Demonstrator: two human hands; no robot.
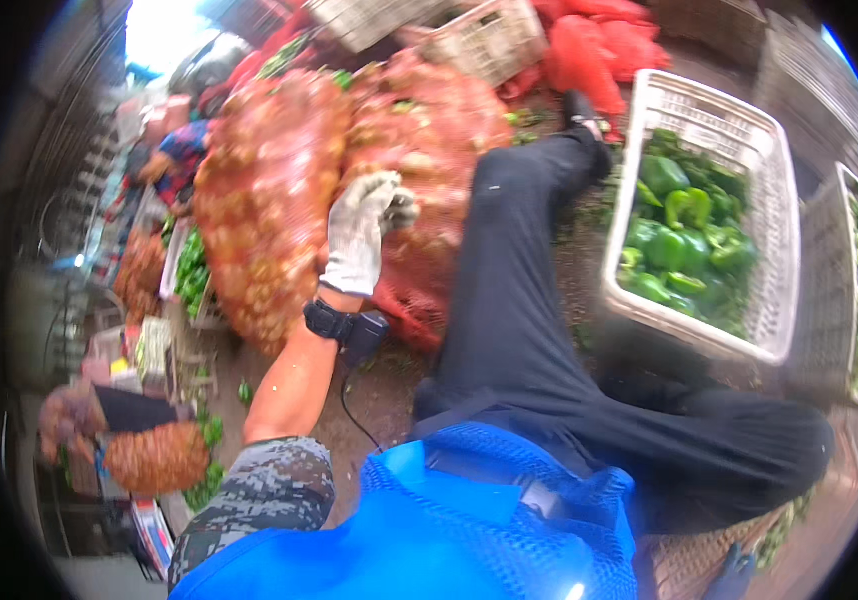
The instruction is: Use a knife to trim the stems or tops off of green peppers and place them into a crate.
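Note:
My left hand (361, 228) wears a pale knitted work glove and reaches in front of two large, bulging mesh sacks. Its fingers are curled inward; whatever they may hold is too small or hidden to make out. The left mesh sack (259, 190) is orange-red and full of roundish tan produce. Beside it, the right mesh sack (439, 120) is redder and lies behind the fingers; whether they touch it I cannot tell. A black band with a small box (364, 335) and a cable sits on my left wrist. My right hand does not show.
A white plastic crate (789, 240) holds green bell peppers (684, 245) right of my leg. Another crate (829, 300) holds long green vegetables. Red mesh bags (599, 50) and pale crates (489, 40) lie at the back. A smaller filled sack (157, 457) and a person (181, 155) are at left.

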